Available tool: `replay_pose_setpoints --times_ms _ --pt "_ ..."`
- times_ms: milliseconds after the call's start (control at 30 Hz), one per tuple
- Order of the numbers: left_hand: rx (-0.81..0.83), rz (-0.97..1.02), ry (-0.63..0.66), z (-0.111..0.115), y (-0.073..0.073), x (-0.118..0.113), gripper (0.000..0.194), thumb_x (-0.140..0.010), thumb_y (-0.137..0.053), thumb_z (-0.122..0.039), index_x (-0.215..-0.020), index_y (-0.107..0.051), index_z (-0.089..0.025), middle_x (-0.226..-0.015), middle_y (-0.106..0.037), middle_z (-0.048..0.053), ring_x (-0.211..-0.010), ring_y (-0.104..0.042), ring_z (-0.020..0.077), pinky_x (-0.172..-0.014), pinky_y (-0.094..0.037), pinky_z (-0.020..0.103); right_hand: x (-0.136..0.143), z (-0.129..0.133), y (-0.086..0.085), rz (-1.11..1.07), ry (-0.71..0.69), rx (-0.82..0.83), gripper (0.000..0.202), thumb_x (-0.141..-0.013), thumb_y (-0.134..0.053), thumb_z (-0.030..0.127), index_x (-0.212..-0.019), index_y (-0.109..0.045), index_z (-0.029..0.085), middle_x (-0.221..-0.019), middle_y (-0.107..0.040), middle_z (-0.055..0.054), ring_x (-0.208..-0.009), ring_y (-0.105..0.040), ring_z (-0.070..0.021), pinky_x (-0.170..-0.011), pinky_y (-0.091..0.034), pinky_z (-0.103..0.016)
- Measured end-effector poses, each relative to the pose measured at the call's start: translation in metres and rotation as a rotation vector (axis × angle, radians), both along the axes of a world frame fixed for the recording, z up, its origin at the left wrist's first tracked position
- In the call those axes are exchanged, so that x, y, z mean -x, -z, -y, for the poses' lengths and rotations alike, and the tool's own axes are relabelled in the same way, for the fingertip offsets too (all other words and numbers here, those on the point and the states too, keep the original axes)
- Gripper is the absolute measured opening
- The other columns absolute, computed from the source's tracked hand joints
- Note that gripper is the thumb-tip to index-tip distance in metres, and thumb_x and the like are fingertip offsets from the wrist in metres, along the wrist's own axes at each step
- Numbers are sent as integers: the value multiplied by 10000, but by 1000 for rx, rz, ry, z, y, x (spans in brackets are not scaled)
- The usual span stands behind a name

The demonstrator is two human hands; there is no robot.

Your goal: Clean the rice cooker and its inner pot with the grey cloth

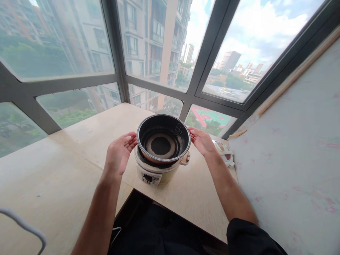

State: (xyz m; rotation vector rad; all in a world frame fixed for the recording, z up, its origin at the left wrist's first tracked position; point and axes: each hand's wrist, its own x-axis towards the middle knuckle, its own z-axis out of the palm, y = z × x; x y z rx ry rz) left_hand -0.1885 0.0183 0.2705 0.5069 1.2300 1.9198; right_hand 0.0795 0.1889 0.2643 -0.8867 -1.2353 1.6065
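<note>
Item one: a round, black-coated metal inner pot (160, 144) with a pale rim, directly between the hands and gripped by its edge from two opposite sides. Circular, so no long axis to record; neither hand is clearly nearer, as both meet the rim.

Left hand (119, 150): fingers against the pot's left edge. Right hand (201, 141): fingertips on its right edge. The two stand apart, the pot's width separating them.

Item two: a squat white-and-cream plastic cooker body (170, 175) with a front control panel, below and between the hands, on the pale wood-look counter (87, 156). The pot sits over its mouth, raised at least partly; base contact cannot be told.
</note>
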Motion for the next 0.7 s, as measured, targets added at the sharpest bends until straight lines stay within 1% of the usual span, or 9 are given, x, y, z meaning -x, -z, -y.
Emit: replay_pose_setpoints --times_ms 100,200,267,333,400,500,600,700 --pt "-98 -45 20 7 -26 -16 217 -703 -637 -207 -877 -758 -163 -1006 -740 94 -1018 -707 232 -974 -584 366 -15 11 -22 -96 69 -50 296 -662 -759 279 -943 -749 187 -865 -714 -25 -723 -601 -139 -669 -517 -250" --pt "-173 -45 55 11 -46 -41 247 -707 -667 -212 -924 -765 -149 -1020 -750 92 -1007 -713 220 -983 -583 363 -40 25 -39 -171 193 -117 349 -643 -783 288 -978 -761 195 -909 -742 -14 -745 -635 -143 -674 -537 -248" --pt "-207 -16 97 12 -53 -62 263 -699 -692 -211 -939 -769 -140 -1014 -757 88 -989 -718 210 -994 -577 357 -63 37 -45 -168 278 -156 365 -645 -791 292 -996 -764 200 -907 -751 -8 -765 -660 -151 -689 -551 -253" --pt "-220 6 152 10 -53 -85 266 -690 -704 -204 -939 -772 -139 -1010 -763 84 -982 -722 209 -1008 -571 367 -90 50 -44 -129 354 -188 368 -667 -793 301 -1020 -762 201 -917 -759 -14 -808 -689 -170 -725 -567 -270" --pt "-211 20 225 8 -48 -109 278 -689 -715 -210 -951 -773 -137 -1019 -766 88 -987 -726 220 -1026 -564 399 -121 64 -37 -87 433 -202 372 -692 -791 311 -1043 -758 191 -944 -766 -32 -858 -709 -193 -765 -577 -290" --pt "-152 70 358 4 -30 -145 332 -679 -747 -237 -989 -769 -120 -1035 -765 115 -989 -731 240 -1051 -547 449 -167 86 -16 -47 591 -166 393 -686 -795 305 -1050 -759 161 -959 -771 -59 -865 -717 -211 -763 -583 -305" --pt "-60 167 461 2 -4 -180 366 -652 -777 -243 -989 -761 -102 -1038 -760 132 -984 -728 238 -1070 -531 454 -205 106 11 -38 747 -71 419 -633 -807 278 -1031 -764 154 -956 -776 -66 -831 -719 -214 -735 -592 -311" --pt "28 251 512 2 26 -207 356 -644 -780 -228 -974 -747 -96 -1043 -750 133 -986 -718 221 -1093 -510 436 -230 123 42 -30 829 31 445 -585 -813 263 -1014 -763 155 -912 -775 -66 -811 -717 -222 -723 -590 -319"
